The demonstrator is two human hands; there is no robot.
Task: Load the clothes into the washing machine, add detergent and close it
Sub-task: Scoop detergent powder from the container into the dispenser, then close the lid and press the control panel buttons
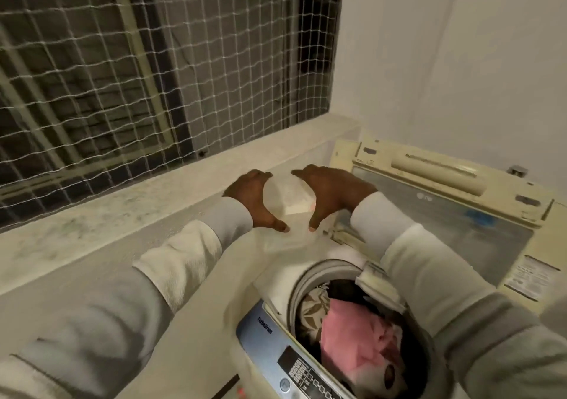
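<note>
A top-loading washing machine (277,285) stands at the lower right with its lid (445,223) raised towards the wall. Its drum holds clothes: a pink garment (352,340) on top and a patterned cloth beside it. A blurred whitish container (288,197) sits on the stone ledge behind the machine. My left hand (250,199) and my right hand (331,196) reach out on either side of it, fingers stretched and thumbs spread, cupping round it. Whether the palms touch it I cannot tell.
The pale ledge (122,211) runs along a window covered with white netting (122,61). A plain wall (460,61) rises behind the lid. The machine's blue control panel (294,365) lies at the near edge.
</note>
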